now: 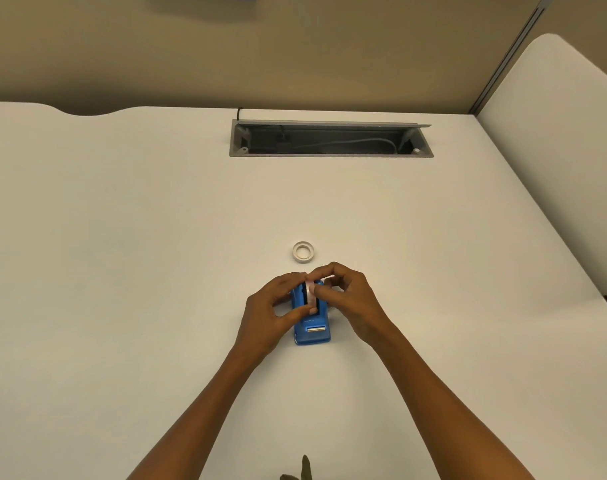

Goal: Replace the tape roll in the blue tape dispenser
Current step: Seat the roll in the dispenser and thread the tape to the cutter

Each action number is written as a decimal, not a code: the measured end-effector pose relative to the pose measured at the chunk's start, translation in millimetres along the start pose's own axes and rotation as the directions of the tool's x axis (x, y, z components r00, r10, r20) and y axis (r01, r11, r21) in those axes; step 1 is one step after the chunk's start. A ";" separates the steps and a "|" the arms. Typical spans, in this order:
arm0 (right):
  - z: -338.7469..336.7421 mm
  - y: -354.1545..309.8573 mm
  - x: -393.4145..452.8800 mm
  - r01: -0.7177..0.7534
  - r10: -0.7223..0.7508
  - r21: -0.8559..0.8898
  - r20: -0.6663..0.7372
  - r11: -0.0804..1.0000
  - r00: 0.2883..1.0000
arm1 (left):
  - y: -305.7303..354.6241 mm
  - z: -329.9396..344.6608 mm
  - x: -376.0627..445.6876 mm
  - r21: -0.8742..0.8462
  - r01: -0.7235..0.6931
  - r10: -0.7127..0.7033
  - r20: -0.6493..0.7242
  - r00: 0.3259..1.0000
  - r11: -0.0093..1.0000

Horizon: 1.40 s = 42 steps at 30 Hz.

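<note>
Desk [122,237]: tape roll [309,295] in dispenser [312,332]

Both bare forearms reach forward from the lower edge and converge toward the middle. The left hand [272,311] is curled, thumb and forefinger pinched toward the right. The right hand [349,296] arches just beside it, knuckles up, fingertips [318,289] bent inward. The two grips nearly touch, fingertips meeting between the hands.
</note>
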State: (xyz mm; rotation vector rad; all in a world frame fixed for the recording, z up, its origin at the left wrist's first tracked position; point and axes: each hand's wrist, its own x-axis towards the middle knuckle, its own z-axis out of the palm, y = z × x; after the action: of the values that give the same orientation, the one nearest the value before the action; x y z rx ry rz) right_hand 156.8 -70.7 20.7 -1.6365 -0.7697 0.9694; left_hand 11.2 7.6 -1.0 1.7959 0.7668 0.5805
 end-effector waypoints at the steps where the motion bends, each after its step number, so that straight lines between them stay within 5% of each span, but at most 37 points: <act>1: 2.2 -0.9 1.3 -0.023 0.023 0.025 -0.021 0.999 1.000 | 0.0 -0.2 0.1 0.000 -0.001 0.001 0.000 1.000 1.000; 11: 4.6 0.4 6.7 -0.095 0.098 0.143 -0.010 0.985 0.995 | -1.8 -1.5 2.4 -0.004 0.016 -0.016 0.035 0.999 1.000; 22: -9.1 4.4 -6.2 0.049 -0.034 -0.088 0.159 0.995 0.987 | 0.2 -1.7 3.0 -0.040 -0.010 0.011 0.030 0.999 0.999; 42: 6.6 0.5 1.7 -0.032 0.037 0.072 -0.071 0.997 0.997 | 0.2 -3.4 2.8 -0.040 0.011 -0.009 0.051 0.999 0.999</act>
State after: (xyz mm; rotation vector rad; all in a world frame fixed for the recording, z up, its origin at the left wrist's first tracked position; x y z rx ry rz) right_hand 151.8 -66.4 18.9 -1.6189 -0.6537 0.9463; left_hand 10.8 11.7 0.3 1.7628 0.7243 0.5378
